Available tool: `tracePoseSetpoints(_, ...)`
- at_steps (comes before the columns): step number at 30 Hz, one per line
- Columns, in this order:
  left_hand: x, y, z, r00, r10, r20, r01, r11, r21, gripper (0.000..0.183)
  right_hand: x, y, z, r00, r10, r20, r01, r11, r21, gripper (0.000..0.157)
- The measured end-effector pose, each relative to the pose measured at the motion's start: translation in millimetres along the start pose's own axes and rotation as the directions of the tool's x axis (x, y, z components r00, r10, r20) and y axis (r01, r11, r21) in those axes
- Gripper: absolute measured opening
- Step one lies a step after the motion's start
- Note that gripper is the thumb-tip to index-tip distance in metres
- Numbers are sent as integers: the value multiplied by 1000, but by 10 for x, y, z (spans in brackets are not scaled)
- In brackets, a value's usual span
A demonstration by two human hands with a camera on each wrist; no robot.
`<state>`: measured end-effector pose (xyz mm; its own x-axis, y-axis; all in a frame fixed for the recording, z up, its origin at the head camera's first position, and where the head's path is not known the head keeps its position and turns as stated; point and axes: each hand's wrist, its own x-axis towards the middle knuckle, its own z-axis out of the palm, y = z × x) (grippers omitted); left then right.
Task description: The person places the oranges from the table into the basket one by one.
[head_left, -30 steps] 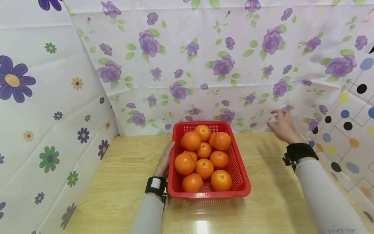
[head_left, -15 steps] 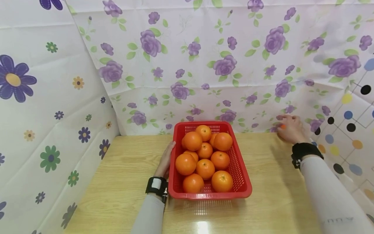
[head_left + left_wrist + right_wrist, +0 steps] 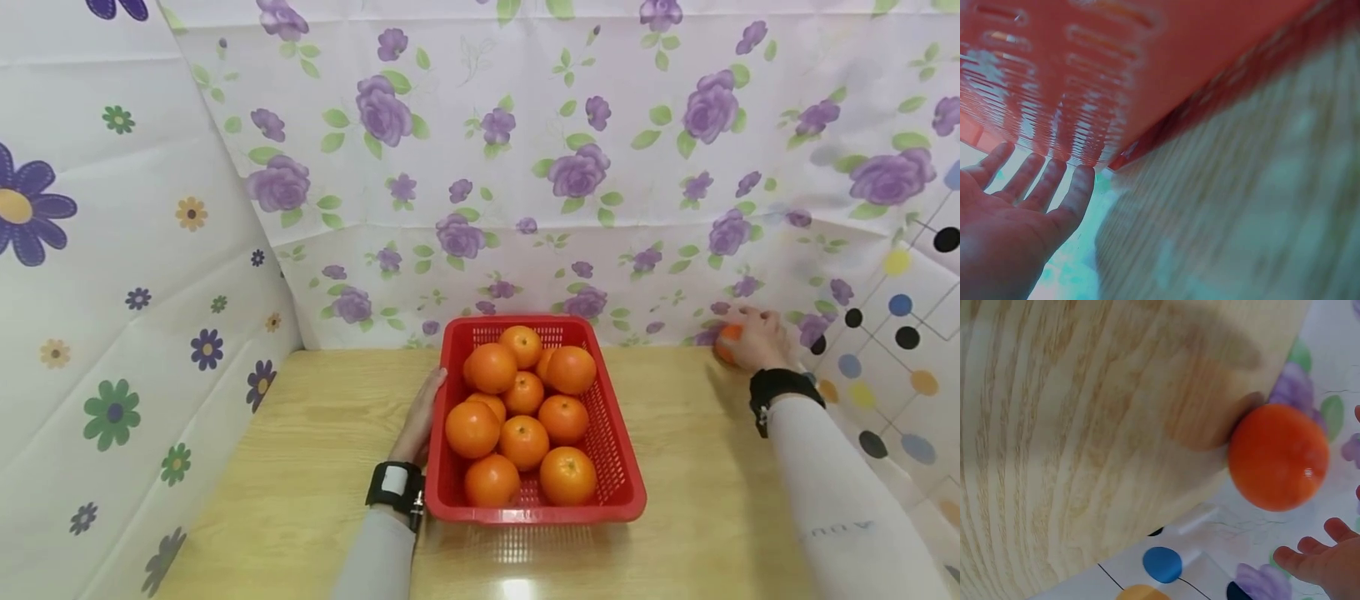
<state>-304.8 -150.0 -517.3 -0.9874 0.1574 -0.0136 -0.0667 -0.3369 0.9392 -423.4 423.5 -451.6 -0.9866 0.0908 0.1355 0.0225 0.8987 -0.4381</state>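
Observation:
A red perforated basket (image 3: 536,514) heaped with oranges (image 3: 523,442) stands on the wooden table. My left hand (image 3: 423,417) lies along its left side. Extended, slightly spread fingers (image 3: 1079,187) reach the slotted basket wall in the left wrist view. At the far right, my right hand (image 3: 759,342) is beside and over a single orange (image 3: 726,343), partly covering it. The right wrist view shows this orange (image 3: 1279,457) whole, near the table's back corner. There, a visible gap separates it from the loosely bent fingers (image 3: 1297,562).
Behind the table hangs a sheet with purple flowers (image 3: 577,171). Another flowered sheet (image 3: 112,412) covers the left side, and a dotted sheet (image 3: 900,337) borders the right. Wooden tabletop (image 3: 322,467) extends on both sides of the basket.
My right hand has moved right and down to the lone orange, which shows more beside the fingers now. The left hand stays at the basket's side.

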Motion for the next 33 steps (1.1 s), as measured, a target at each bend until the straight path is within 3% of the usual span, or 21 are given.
tracePoseSetpoints(5,-52,27,-69,1000,-5,-26,6,1000,14,69,57,58,150,1000,-5,-5,5,1000,6,79)
tracePoseSetpoints(9,-48,28,-67,1000,-13,-9,13,1000,-2,69,91,185,249,1000,-11,-3,11,999,30,80)
tracePoseSetpoints(18,-19,-19,-7,1000,-7,-4,7,1000,-22,66,153,395,356,995,-103,11,103,995,9,75)
tracePoseSetpoints(26,11,-51,10,1000,9,-10,-9,1000,-2,67,91,358,322,998,-11,64,9,1000,19,79)
tracePoseSetpoints(33,9,-37,19,1000,-15,-27,15,1000,4,73,54,332,349,996,-19,89,16,999,28,74)
